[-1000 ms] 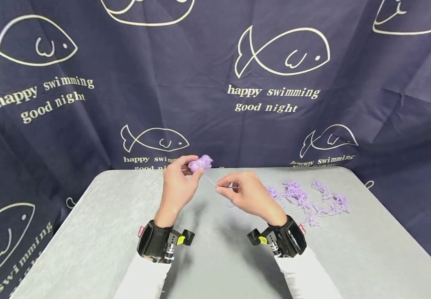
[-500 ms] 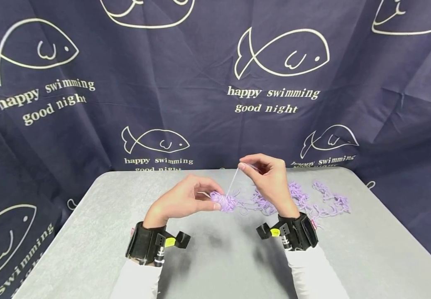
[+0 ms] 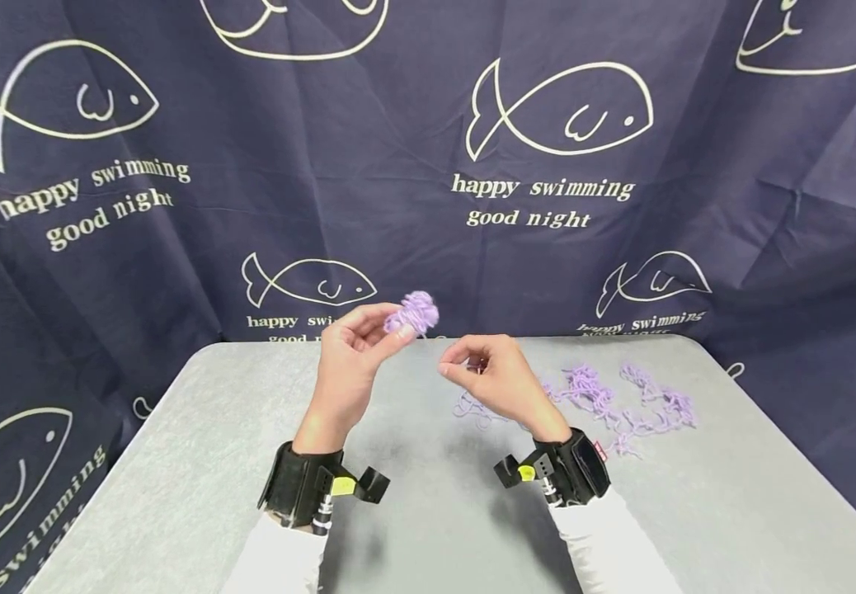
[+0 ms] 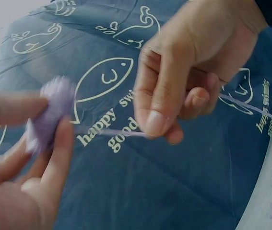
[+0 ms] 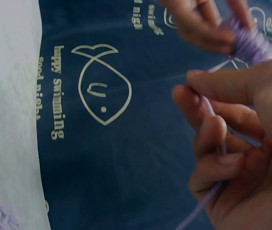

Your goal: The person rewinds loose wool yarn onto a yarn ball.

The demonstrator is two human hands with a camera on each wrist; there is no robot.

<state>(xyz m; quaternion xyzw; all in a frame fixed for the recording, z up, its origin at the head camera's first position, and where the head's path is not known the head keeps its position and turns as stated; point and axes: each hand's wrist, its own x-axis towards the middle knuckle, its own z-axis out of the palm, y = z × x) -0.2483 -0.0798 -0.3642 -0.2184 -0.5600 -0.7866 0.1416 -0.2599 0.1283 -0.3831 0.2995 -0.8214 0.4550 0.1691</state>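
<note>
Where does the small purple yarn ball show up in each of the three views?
Head: yarn ball above the table's far edge, pinched by the left hand.
Left wrist: yarn ball at the left, blurred, between that hand's fingertips.
Right wrist: yarn ball in the top right corner.
Shared landmark: the strand running from the ball to the right hand.

Fuzzy lilac wool yarn ball (image 3: 415,313); matt grey felt-like table (image 3: 176,462); soft navy printed cloth backdrop (image 3: 369,124); glossy black plastic wrist mounts (image 3: 302,493).
</note>
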